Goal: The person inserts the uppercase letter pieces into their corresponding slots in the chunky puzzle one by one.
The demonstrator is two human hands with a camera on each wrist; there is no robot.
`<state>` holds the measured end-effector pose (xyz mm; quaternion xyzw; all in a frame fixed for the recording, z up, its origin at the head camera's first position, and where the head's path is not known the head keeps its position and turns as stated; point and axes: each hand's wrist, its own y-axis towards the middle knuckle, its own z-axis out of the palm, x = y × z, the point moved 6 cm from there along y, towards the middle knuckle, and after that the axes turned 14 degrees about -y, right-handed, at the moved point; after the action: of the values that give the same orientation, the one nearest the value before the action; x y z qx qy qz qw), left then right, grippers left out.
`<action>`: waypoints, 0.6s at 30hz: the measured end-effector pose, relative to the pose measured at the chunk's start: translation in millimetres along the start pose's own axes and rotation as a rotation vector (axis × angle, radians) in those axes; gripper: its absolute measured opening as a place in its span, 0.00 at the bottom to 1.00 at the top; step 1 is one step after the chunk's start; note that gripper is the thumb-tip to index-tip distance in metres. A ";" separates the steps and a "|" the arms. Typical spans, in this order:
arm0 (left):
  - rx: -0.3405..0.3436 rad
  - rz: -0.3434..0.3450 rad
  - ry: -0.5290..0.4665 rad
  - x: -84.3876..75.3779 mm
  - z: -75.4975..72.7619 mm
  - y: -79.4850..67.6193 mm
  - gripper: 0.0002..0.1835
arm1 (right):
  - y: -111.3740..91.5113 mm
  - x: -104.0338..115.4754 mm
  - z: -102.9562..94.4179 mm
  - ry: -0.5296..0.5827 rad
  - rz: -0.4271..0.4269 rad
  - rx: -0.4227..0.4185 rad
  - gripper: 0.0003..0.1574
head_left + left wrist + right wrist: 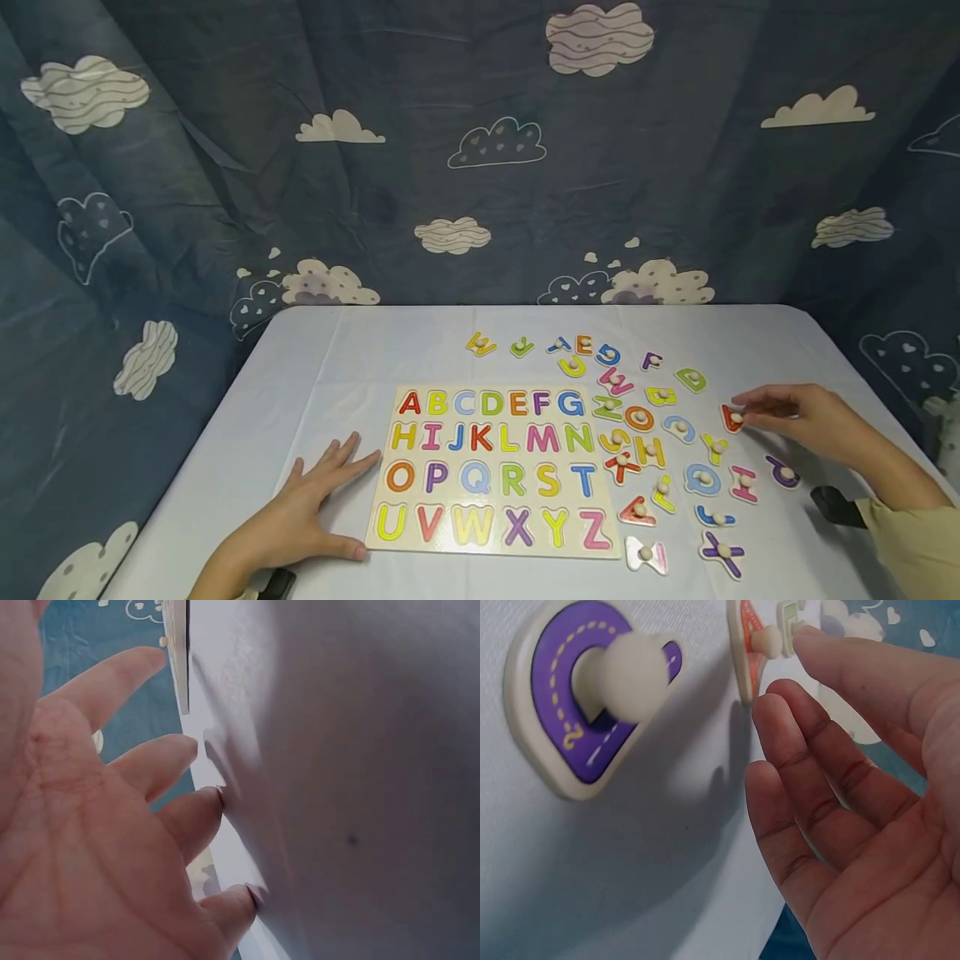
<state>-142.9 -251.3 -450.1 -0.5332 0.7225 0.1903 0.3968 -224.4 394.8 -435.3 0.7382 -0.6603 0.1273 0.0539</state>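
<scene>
My left hand (pixel 315 504) rests on the white table with its fingers spread, thumb and fingertips at the left edge of a wooden alphabet board (pixel 607 546). In the left wrist view its palm (pixel 82 832) shows, with nothing held. At the right, my right hand (pixel 806 421) hovers with its fingertips by a small red letter piece (pixel 727 417) with a round knob. In the right wrist view the thumb and bent fingers (pixel 776 724) stand apart, near that red piece (pixel 748 645). The nearer purple P piece (pixel 547 682) lies untouched.
Several knobbed letter pieces lie scattered beyond and right of the board, among them a green D (pixel 691 380), an orange O (pixel 639 418), a purple X (pixel 722 554) and a pink I (pixel 743 484). A dark cloud-patterned curtain (pixel 420 75) hangs behind the table.
</scene>
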 end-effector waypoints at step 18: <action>-0.008 -0.002 0.027 2.3 4.5 0.0 0.60 | 5.5 -3.3 8.9 0.034 -0.006 0.022 0.19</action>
<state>-141.5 -249.6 -454.6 -0.5380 0.7264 0.1857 0.3852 -229.2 395.0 -445.2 0.7386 -0.6555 0.1468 0.0572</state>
